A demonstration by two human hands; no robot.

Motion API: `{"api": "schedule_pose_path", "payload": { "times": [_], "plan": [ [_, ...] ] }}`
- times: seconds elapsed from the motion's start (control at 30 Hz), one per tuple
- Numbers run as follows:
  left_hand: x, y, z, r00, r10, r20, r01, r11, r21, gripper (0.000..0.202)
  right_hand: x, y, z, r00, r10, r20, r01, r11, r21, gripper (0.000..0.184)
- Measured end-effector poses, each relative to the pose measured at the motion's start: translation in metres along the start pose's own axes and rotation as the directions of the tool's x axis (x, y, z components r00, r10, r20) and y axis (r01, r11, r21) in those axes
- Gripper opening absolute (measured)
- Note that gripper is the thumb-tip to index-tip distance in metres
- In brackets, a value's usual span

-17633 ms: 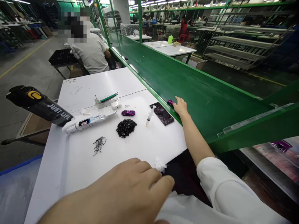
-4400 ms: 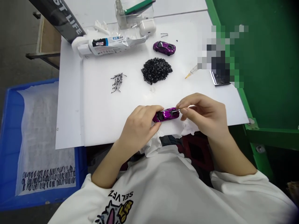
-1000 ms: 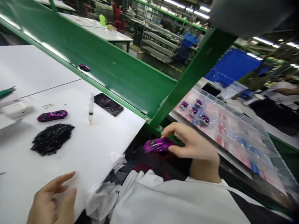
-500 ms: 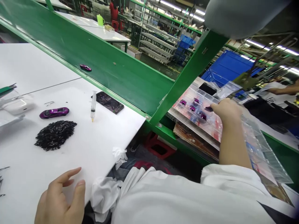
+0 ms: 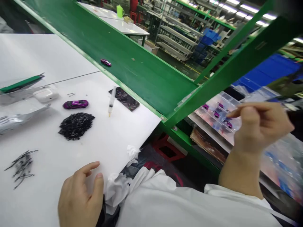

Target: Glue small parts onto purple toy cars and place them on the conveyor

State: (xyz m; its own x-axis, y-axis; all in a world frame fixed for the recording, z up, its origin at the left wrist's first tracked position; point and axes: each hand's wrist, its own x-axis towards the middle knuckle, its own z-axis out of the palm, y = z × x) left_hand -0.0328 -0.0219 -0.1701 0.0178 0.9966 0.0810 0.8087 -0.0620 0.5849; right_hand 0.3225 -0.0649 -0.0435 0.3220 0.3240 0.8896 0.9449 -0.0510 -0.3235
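Right hand (image 5: 258,129) lifted, loosely curled, off tray (image 5: 230,99) of purple cars (image 5: 216,114); left hand (image 5: 80,195) spread.

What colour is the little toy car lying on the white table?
The toy car is shiny purple with dark windows; the head view shows it.

Inventory: heap of small black plastic parts (image 5: 76,125) on the white table (image 5: 47,56), beyond my left hand (image 5: 79,197). To the right, purple toy cars (image 5: 216,114) in the clear plastic compartment tray (image 5: 233,101).
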Motion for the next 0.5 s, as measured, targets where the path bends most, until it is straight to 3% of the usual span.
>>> {"api": "schedule_pose_path", "payload": {
  "times": [0.07,0.17,0.2,0.27,0.3,0.37,0.43,0.5],
  "plan": [
    [-0.002,0.008,-0.001,1.000,0.003,-0.017,-0.003,1.000,-0.029,0.026,-0.010,-0.032,0.036,0.986,-0.105,0.129,0.055,0.939,0.338,0.015],
    [-0.006,0.017,-0.001,0.998,0.009,-0.059,-0.013,0.997,-0.072,0.023,-0.005,-0.056,0.122,0.952,-0.068,0.300,-0.109,0.838,0.535,0.019],
    [-0.007,0.019,-0.001,0.997,0.008,-0.073,-0.014,0.996,-0.089,0.021,0.000,-0.060,0.157,0.917,-0.043,0.397,-0.192,0.824,0.533,0.021],
    [-0.008,0.021,-0.002,0.995,-0.020,-0.102,0.006,0.990,-0.139,0.019,0.011,-0.065,0.230,0.802,0.004,0.598,-0.271,0.894,0.357,0.019],
    [-0.009,0.021,-0.002,0.992,-0.049,-0.116,0.028,0.985,-0.173,0.019,0.015,-0.069,0.263,0.748,0.023,0.663,-0.234,0.944,0.232,0.019],
    [-0.010,0.021,-0.004,0.984,-0.114,-0.137,0.074,0.961,-0.267,0.018,0.019,-0.079,0.318,0.639,0.022,0.769,-0.042,0.999,0.007,0.026],
    [-0.012,0.019,-0.007,0.978,-0.158,-0.133,0.093,0.911,-0.401,0.019,0.020,-0.093,0.352,0.541,-0.011,0.841,0.047,0.999,-0.017,0.026],
    [-0.014,0.016,-0.008,0.978,-0.179,-0.108,0.088,0.821,-0.564,0.018,0.017,-0.114,0.369,0.443,-0.072,0.893,0.119,0.993,0.021,0.022]
  ]
}}
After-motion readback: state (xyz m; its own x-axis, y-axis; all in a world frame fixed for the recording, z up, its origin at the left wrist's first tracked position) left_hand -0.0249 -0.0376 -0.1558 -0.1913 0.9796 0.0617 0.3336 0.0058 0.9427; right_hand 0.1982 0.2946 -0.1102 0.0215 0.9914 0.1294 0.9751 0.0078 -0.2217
